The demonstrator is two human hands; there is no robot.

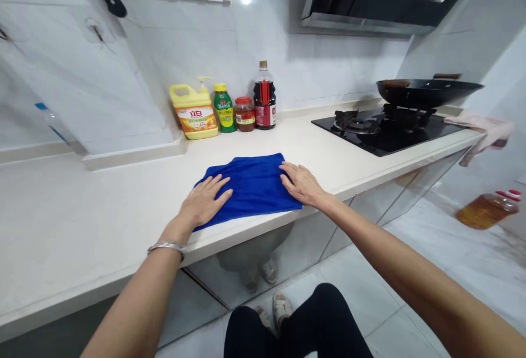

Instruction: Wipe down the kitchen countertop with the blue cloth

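Note:
A blue cloth [255, 185] lies spread on the white countertop [123, 210], its lower edge near the counter's front. Flat on the cloth's left part rests my left hand [206, 200], fingers spread, a silver bracelet at the wrist. My right hand [303, 183] touches the cloth's right edge with its fingertips, fingers stretched out and slightly bent. Neither hand grips anything that I can see.
Against the wall stand a yellow detergent jug [196, 114], a green bottle [224, 108], a red-lidded jar [245, 115] and a dark sauce bottle [265, 97]. Right of them, a wok [427, 94] sits on the gas stove [370, 133]. An oil jug [487, 210] is on the floor.

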